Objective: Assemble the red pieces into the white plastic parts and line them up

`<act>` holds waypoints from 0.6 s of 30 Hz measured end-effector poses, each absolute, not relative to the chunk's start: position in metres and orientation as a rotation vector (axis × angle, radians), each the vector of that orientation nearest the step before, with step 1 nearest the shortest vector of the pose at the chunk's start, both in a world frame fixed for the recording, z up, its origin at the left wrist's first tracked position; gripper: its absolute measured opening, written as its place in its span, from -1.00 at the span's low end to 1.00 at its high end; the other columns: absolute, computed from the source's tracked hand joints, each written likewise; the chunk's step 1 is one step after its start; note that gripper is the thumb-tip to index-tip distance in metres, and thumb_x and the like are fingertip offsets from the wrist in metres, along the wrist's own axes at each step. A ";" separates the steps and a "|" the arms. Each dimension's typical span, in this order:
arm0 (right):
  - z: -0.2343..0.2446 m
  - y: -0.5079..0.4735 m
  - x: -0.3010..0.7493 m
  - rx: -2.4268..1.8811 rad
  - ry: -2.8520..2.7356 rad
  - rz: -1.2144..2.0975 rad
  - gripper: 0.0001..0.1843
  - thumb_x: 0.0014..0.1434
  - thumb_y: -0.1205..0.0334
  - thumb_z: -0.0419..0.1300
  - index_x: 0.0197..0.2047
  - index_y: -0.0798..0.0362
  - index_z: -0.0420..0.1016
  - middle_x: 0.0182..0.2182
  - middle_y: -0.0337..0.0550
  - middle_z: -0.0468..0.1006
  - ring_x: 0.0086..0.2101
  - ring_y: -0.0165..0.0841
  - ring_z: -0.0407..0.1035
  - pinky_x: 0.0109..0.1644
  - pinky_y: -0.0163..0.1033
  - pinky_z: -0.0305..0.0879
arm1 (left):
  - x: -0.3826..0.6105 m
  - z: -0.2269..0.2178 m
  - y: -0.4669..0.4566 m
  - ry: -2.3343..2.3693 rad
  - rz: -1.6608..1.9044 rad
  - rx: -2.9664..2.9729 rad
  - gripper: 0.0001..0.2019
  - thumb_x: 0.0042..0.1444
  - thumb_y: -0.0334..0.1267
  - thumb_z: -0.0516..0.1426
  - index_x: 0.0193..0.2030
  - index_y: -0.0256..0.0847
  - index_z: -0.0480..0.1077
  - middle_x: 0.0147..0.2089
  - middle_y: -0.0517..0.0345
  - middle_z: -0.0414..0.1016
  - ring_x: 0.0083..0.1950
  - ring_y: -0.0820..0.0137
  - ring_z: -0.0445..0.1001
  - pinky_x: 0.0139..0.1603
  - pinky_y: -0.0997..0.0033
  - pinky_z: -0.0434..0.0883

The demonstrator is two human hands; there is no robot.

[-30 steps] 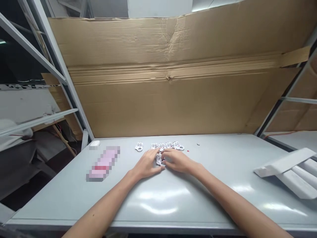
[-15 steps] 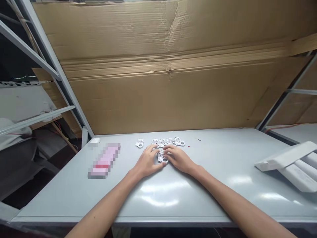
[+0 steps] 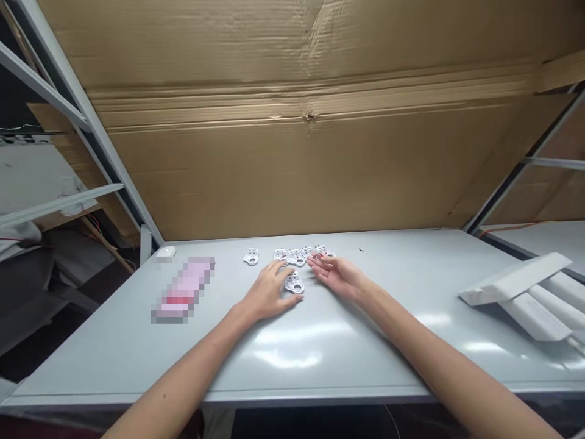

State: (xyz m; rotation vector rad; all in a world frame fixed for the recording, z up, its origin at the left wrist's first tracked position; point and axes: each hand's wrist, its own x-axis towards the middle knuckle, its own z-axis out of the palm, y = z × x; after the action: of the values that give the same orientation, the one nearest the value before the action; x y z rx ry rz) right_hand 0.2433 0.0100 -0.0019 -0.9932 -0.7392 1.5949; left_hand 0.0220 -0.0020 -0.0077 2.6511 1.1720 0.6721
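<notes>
Several white plastic keychain-like parts (image 3: 297, 258) with round holes lie in a loose row at the back of the grey table (image 3: 365, 344). One more such part (image 3: 294, 283) lies flat in front of the row, and no hand holds it. My left hand (image 3: 269, 292) curves just left of it, with the thumb near its lower edge and the fingers reaching towards the row. My right hand (image 3: 336, 274) lies to its right, with the fingertips over the right end of the row, hiding part of it. Neither hand holds anything.
A white computer mouse (image 3: 167, 251) and a blurred pink package (image 3: 183, 289) lie at the table's left. White foam-wrapped packing pieces (image 3: 516, 292) sit at the right. A cardboard sheet (image 3: 292, 164) stands behind the table, between metal frame bars.
My right hand has drawn off the front white part and moved back towards the row. That part now lies uncovered, and my left hand has opened away from it. The view has shifted slightly.
</notes>
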 end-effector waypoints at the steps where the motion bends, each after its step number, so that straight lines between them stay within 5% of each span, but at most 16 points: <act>1: -0.003 0.011 0.244 -0.992 -0.722 1.608 -0.82 0.13 0.47 0.09 -0.31 0.00 0.42 -0.09 -0.03 0.59 0.04 -0.28 0.47 0.19 -0.18 0.38 | 0.024 -0.007 -0.002 1.171 0.678 2.645 -0.45 0.10 -0.02 0.25 0.20 -0.17 0.33 0.34 -0.19 0.23 0.40 -0.07 0.12 0.34 -0.12 0.21; 7: -0.003 0.015 0.246 -0.978 -0.713 1.606 -0.85 0.15 0.42 0.09 -0.29 0.02 0.43 -0.13 0.01 0.58 0.06 -0.23 0.45 0.19 -0.13 0.41 | 0.024 -0.002 -0.001 1.159 0.669 2.672 -0.59 0.08 -0.10 0.27 0.03 -0.23 0.39 0.28 -0.19 0.29 0.39 0.01 0.14 0.35 -0.01 0.20; 18: 0.019 0.007 0.254 -1.054 -0.837 1.514 -0.78 0.15 0.46 0.12 -0.15 0.09 0.49 -0.05 0.04 0.59 0.01 -0.29 0.49 0.15 -0.28 0.42 | -0.021 -0.002 0.044 1.480 0.862 2.570 -0.54 0.18 -0.04 0.16 0.15 -0.21 0.29 0.31 -0.18 0.21 0.37 0.03 0.15 0.34 -0.04 0.17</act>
State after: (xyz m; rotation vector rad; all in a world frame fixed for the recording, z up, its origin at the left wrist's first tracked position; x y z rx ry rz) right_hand 0.2535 0.0071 0.0188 -1.0542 -0.8366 1.5137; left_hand -0.0213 0.0442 -0.0024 2.5702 1.4804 0.8616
